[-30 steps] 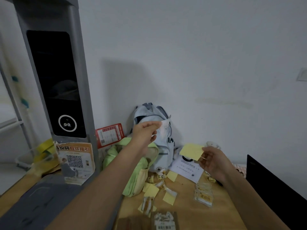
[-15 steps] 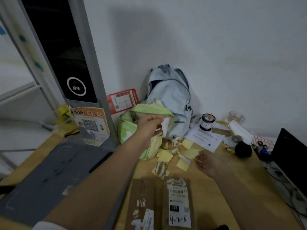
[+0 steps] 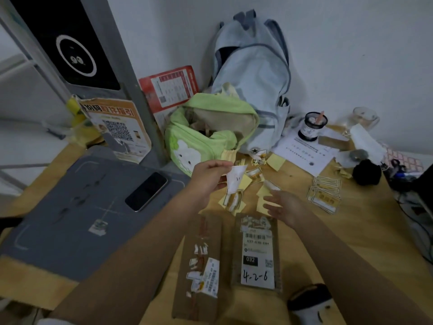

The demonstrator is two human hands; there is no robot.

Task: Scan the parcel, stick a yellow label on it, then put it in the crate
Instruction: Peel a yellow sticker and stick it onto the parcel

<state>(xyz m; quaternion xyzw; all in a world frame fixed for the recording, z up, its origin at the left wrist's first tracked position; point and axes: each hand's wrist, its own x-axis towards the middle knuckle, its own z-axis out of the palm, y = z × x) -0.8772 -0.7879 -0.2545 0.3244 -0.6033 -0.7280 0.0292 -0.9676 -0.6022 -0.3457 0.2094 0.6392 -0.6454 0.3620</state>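
From the head camera we look down on a wooden table (image 3: 365,233) pushed against a white wall. Our left hand (image 3: 208,177) is raised over the middle of the table, thumb and fingertips pinched on a white slip of paper (image 3: 235,181) that hangs down from the grip at its three o'clock. Our right hand (image 3: 284,207) hovers low with the fingers spread and loosely extended, holding nothing, just above the far end of a parcel.

That parcel (image 3: 256,250), a brown package with a white shipping label marked "032" and handwritten "4-2-6", lies flat at six o'clock from the right hand. A second brown parcel (image 3: 201,266) lies just beside it, at its nine o'clock, with torn white stickers on top.

Loose yellow labels (image 3: 276,161) and backing scraps litter the table between the hands and the bags. At twelve o'clock from the left hand sits a green bag (image 3: 206,134), with a pale blue backpack (image 3: 255,73) leaning on the wall behind it. At nine o'clock lies a grey scanning pad (image 3: 70,221) with a dark phone (image 3: 146,191) resting on it, below the upright scanner post (image 3: 77,52). A small stack of printed cards (image 3: 324,194) lies at three o'clock from the right hand. No crate is in view.
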